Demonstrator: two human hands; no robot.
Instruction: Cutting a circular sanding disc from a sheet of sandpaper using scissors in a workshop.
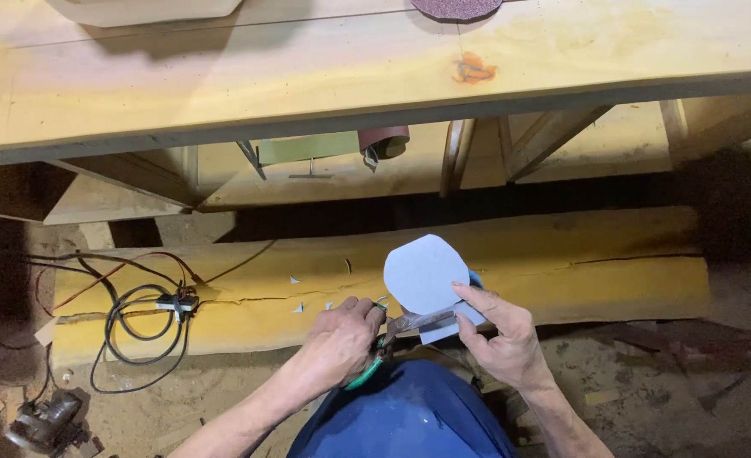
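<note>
Head view, person seated low, blue-clad knee (409, 407) at bottom centre. Left hand (341, 339) is closed around the green handles of a pair of scissors (392, 335), fingers through the loops and pressed together, blades pointing right into the sheet. Right hand (498, 335) pinches a pale blue-grey paper sheet (422, 276) between thumb and fingers at its lower right edge, holding it upright and off the lap so the blades can get at the bottom edge. The sheet has a rounded, many-sided outline on top and a squarer tab below, near the blades; something blue-green shows just behind it, cannot tell what. Sheet sits between both hands, in front of a long yellow wooden plank (562, 263) lying on the floor. Small pale paper scraps (294, 279) lie scattered on the plank just left of the hands, likely where offcuts drop. A coil of black cable (138, 326) with red wire rests across the plank's left end; a dark power tool (40, 424) lies on the sandy floor at bottom left. Above, a pale wooden workbench (308, 76) spans the frame, a reddish sanding disc (456, 7) on it, a roll of brown abrasive paper (384, 140) on the shelf below.
</note>
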